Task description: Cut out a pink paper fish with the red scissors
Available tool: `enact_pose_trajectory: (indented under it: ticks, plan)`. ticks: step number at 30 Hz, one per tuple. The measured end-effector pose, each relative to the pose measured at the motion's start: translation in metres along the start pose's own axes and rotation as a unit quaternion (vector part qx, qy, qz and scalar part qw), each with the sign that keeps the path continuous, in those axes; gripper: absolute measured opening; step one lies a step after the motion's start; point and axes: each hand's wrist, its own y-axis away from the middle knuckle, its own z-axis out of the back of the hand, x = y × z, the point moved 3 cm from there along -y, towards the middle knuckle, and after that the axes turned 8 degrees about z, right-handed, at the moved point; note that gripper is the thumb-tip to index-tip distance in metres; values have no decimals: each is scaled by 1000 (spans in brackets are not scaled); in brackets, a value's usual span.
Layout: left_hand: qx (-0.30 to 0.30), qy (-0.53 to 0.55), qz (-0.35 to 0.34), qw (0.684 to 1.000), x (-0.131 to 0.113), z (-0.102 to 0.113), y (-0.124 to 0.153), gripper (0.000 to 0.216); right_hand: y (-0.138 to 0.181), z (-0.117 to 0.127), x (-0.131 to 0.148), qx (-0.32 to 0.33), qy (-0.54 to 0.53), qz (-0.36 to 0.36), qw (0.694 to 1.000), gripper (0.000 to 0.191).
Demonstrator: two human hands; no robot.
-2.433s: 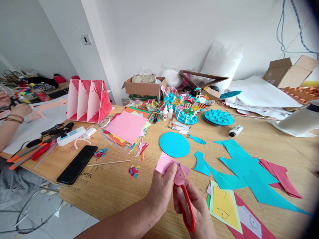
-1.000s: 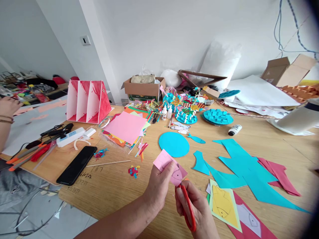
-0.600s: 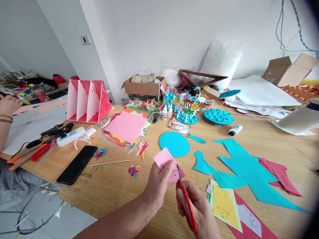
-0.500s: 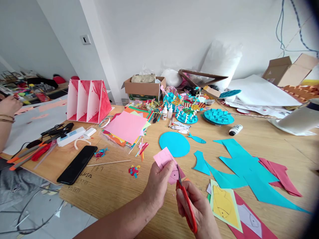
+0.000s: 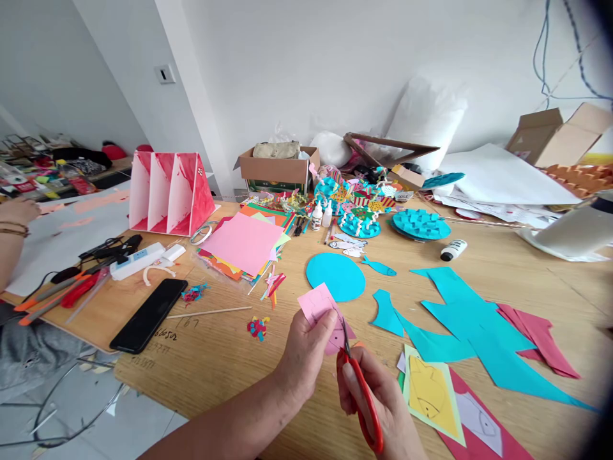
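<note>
My left hand [image 5: 304, 358] pinches a small pink paper [image 5: 320, 306] with a fish drawn on it, holding it up over the wooden table [image 5: 215, 364]. My right hand [image 5: 383, 402] grips red-handled scissors [image 5: 361, 399], whose blades sit in the pink paper's lower right part. Both hands are near the table's front edge. A blue paper circle [image 5: 335, 276] lies just beyond the pink paper. A yellow sheet with a fish outline [image 5: 428, 395] lies right of my right hand.
Blue paper offcuts [image 5: 472, 329] and red scraps [image 5: 534, 332] lie at the right. A stack of coloured sheets [image 5: 242, 246], a black phone [image 5: 148, 315], a red-white folded stand [image 5: 167, 191] and glue bottles [image 5: 317, 217] lie further out. Another person's hand [image 5: 16, 214] works at far left.
The pink paper has turned a little in my left hand and the scissor blades have moved further into it. The other person's hand at far left has shifted slightly.
</note>
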Motion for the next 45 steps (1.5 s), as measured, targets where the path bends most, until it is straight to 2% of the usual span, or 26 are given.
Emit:
enact_pose_trajectory:
  ticks: [7, 18, 25, 31, 37, 45]
  plan:
    - [8, 4, 14, 1000, 3, -1, 0, 19, 0, 2, 0, -4, -10, -1, 1000, 37]
    - [4, 7, 17, 1000, 3, -2, 2, 21, -1, 4, 1, 26, -9, -5, 1000, 39]
    - [-2, 0, 16, 1000, 4, -1, 2, 19, 1, 3, -1, -4, -12, 2, 1000, 37]
    - [-7, -1, 19, 1000, 4, -1, 2, 19, 0, 3, -2, 11, -1, -12, 1000, 40]
    - [-1, -5, 25, 1000, 3, -1, 2, 20, 0, 4, -4, -10, -16, -8, 1000, 39]
    - [4, -8, 23, 1000, 4, 1, -1, 18, -5, 8, -16, 28, -5, -34, 999, 43]
